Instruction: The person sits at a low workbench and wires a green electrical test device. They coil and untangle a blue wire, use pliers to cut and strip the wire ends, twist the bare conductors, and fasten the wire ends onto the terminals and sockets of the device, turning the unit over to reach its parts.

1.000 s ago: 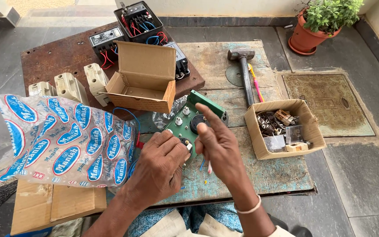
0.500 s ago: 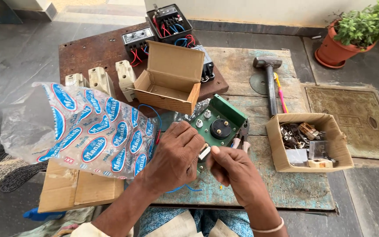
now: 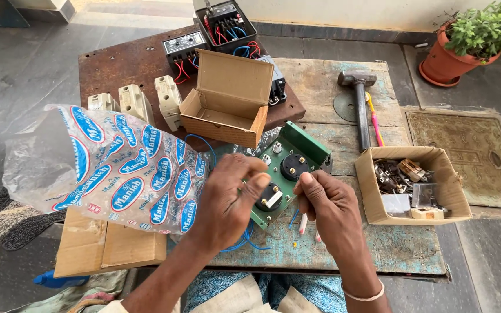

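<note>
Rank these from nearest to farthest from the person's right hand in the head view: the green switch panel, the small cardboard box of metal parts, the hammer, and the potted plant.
From the right hand:
1. Green switch panel, beside the hand on its left.
2. Small cardboard box of metal parts, to its right.
3. Hammer, farther back on the wooden board.
4. Potted plant, in the far right corner.

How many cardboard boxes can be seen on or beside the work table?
3: an open empty box behind the hands, an open box of metal parts at right, a flat closed box under the plastic bag.

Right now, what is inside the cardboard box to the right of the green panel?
The cardboard box holds mixed metal and plastic electrical parts, dark, brown and pale. What lies beneath the top pieces is covered.
</note>
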